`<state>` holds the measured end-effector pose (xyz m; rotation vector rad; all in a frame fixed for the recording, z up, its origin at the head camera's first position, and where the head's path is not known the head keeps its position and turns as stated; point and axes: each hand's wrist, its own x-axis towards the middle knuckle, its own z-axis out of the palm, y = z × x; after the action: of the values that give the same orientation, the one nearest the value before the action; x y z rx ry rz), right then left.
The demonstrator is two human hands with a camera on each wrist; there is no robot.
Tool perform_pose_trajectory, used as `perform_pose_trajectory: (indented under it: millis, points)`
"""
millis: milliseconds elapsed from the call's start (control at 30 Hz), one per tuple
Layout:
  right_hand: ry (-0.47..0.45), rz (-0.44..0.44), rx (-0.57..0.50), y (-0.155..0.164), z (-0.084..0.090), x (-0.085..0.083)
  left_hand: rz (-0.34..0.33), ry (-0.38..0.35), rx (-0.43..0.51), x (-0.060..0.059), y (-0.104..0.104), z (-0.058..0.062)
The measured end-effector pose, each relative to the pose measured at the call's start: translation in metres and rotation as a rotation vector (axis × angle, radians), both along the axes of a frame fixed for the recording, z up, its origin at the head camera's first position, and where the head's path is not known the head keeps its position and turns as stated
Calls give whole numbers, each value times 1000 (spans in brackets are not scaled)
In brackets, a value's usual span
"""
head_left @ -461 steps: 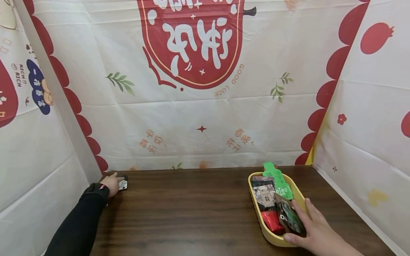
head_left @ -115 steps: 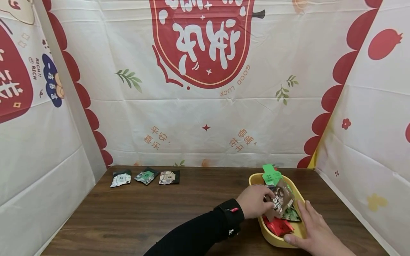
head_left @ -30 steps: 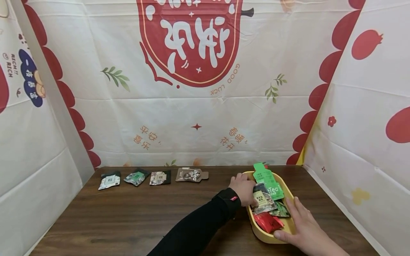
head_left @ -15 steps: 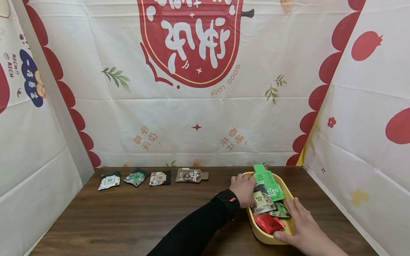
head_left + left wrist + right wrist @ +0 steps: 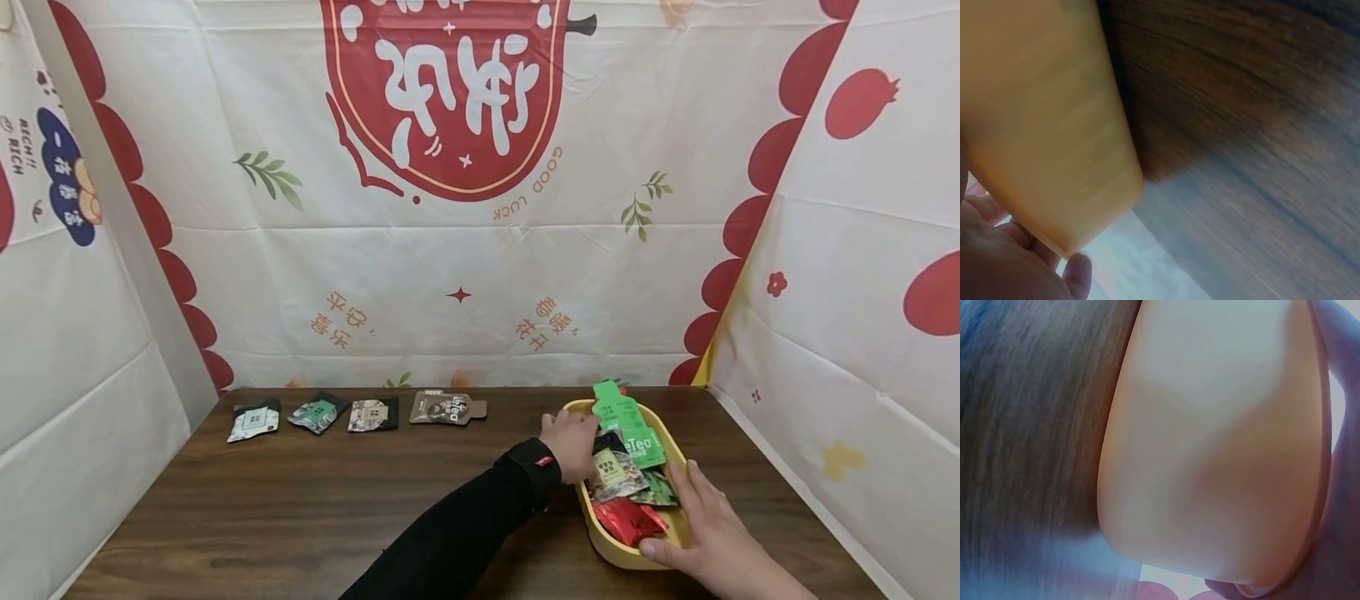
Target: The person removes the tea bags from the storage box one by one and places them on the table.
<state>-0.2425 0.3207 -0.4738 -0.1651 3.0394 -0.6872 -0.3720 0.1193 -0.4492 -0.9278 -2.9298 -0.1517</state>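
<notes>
Four sachets [image 5: 361, 413] now line the counter's [image 5: 315, 508] far edge. Left hand [image 5: 572, 444], back in the yellow tray [image 5: 609, 552], pinches a beige-labelled sachet [image 5: 613, 472]; right hand [image 5: 705, 542] lies flat, steadying the rim.

The table [image 5: 315, 508] is dark brown wood with long lines in it. Four small packets lie in a row near its back edge. From the left there is a white packet [image 5: 252, 419], then a green packet [image 5: 317, 412], then a dark packet with a pale picture [image 5: 372, 414], then a brown packet [image 5: 447, 407] with white letters. They are close together but do not touch. A yellow tray [image 5: 609, 546] sits on the right side of the table, well apart from the row.
</notes>
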Motion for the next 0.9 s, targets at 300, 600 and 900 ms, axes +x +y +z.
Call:
perform_pose_trajectory:
  millis: [300,600,900]
  points:
    - [25,45,-11,-10,0,-11,-52,-23,31,-10,-18,-3]
    - [16,60,4,-14,-5,-16,-208,-111,302,7,-60,14]
    - [-34,31,69,7,-8,-16,-270,-153,562,43,-147,38]
